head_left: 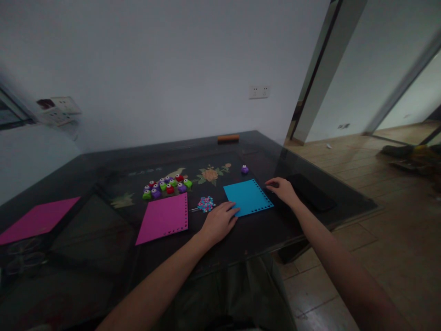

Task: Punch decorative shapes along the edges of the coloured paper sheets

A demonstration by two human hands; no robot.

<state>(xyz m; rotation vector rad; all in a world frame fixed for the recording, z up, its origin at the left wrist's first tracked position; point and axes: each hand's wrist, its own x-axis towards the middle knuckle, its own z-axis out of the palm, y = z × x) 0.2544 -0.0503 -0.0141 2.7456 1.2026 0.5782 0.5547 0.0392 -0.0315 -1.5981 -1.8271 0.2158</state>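
Two bare forearms reach up from the near edge over a dark glass-topped table (103, 184); the left hand (220, 220) lies palm down with its fingers loosely spread and nearly flat, fingertips resting on the near left corner of a blue sheet (248, 196), gripping nothing; the right hand (283, 189) sits just right of that sheet, fingers gently curled and pointing left toward its right edge, and whether they touch the edge I cannot tell; it holds nothing that shows.

Lying flat near the middle of the table, slightly right, the blue sheet has a row of small punched holes along its near and right edges; it looks thin, light and bendy, likely craft foam or card, so it should slide easily on the glass and is best pinned flat with one hand while the other lifts a corner or an edge; a hard pinch could crease it.

Just left of it lies a small heap of coloured punched bits (206, 203); further left a pink sheet (164, 219) with holes along its near and right edges; beyond that a cluster of small coloured punches (167, 185); a lone purple punch (244, 169) stands beyond the blue sheet; a second pink sheet (37, 219) lies at the far left; a dark flat slab (310, 191) lies right of the right hand.
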